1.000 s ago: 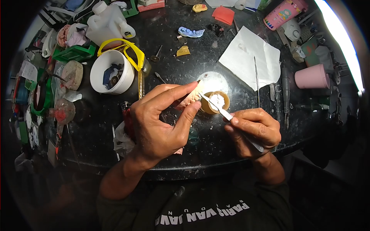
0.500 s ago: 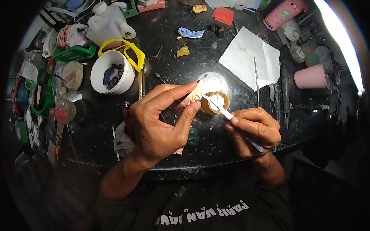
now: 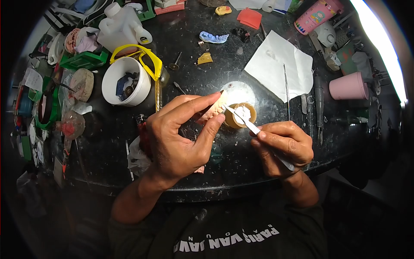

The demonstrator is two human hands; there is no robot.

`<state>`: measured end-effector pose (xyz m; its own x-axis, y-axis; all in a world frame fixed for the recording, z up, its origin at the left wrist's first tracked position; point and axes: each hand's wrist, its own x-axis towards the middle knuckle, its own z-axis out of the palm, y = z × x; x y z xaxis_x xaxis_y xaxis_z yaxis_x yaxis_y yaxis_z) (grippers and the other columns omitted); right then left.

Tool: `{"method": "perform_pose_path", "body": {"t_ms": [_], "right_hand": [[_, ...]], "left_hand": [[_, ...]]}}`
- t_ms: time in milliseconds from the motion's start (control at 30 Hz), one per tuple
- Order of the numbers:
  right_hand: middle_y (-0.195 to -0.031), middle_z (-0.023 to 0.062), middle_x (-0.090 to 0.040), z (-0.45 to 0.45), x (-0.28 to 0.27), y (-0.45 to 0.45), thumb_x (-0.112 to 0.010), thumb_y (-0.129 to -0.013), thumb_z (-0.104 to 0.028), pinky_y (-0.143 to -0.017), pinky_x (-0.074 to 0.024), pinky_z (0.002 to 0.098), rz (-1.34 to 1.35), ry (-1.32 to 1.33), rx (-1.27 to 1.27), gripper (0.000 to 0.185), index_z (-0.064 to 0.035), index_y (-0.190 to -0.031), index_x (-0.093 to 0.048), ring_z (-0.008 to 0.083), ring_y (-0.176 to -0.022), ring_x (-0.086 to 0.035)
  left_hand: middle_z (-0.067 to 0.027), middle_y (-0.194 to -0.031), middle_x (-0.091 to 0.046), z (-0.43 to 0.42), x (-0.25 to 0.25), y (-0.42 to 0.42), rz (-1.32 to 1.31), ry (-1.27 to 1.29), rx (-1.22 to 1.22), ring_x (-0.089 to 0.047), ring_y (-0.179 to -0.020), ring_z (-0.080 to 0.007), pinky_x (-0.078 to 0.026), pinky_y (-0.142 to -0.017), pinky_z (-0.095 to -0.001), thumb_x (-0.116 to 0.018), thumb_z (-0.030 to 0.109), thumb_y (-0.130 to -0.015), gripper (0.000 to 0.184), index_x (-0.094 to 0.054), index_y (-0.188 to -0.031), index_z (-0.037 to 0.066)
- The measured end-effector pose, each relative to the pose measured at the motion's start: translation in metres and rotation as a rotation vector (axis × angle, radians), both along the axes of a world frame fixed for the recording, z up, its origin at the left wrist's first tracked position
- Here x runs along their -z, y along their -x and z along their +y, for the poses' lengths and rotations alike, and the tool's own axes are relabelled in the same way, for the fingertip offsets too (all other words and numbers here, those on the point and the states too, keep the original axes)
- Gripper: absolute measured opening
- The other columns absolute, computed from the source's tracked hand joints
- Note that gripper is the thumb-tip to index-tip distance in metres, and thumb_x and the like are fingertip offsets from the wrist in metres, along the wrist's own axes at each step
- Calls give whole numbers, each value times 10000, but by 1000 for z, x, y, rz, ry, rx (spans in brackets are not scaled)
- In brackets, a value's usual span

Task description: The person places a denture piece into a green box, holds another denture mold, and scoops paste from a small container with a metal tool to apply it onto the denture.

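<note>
Holding a cream-and-pink piece [image 3: 214,113] up to a white instrument [image 3: 252,127], nearly unchanged from a second ago.
Pinching the piece between thumb and forefinger of the left hand [image 3: 179,140]; gripping the instrument with bent fingers of the right hand [image 3: 286,149], narrow tip at the piece's edge, too close to tell touching from just apart. Showing no clear shift since the earlier frames. Pale and bumpy where brightly lit, pinkish lower down, partly hidden by fingers. Located just left of a brown cup [image 3: 253,119] of white material [image 3: 243,113], above the dark table [image 3: 241,166].
</note>
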<state>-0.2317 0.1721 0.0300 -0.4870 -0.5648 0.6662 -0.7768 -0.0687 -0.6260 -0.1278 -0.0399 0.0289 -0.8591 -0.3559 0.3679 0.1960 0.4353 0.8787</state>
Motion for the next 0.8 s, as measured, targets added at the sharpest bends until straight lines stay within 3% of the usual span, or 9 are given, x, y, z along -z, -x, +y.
{"method": "perform_pose_path", "body": {"t_ms": [800], "right_hand": [[-908,107,-772,2,-1,0,-917,-712,47,-614,-582,275,13,-21,-25,361,-47,-1048,-822,191,-731,-748]], "left_hand": [[-87,-965,-737,0,1,0,1,-2,-1,-616,-787,-82,-501,-719,-234,-803,-61,-867,362,-766,-1226,-24]]}}
